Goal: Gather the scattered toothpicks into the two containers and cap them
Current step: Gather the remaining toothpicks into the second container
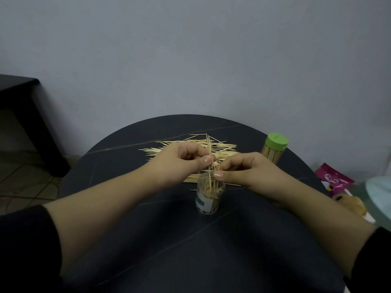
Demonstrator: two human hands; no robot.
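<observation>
An open clear container (208,205) with a white and green label stands mid-table, part full of toothpicks. Just above its mouth my left hand (184,158) pinches a few upright toothpicks (209,153) whose lower ends reach into it. My right hand (243,169) pinches a toothpick at the container's rim. A loose pile of toothpicks (182,148) lies on the table behind both hands. A second container with a green cap (277,141) stands at the right, capped and full.
The round dark table (190,240) ends near a grey wall. A black side table (25,115) stands at the left. A pink packet (332,176) and pale items (378,193) lie past the table's right edge.
</observation>
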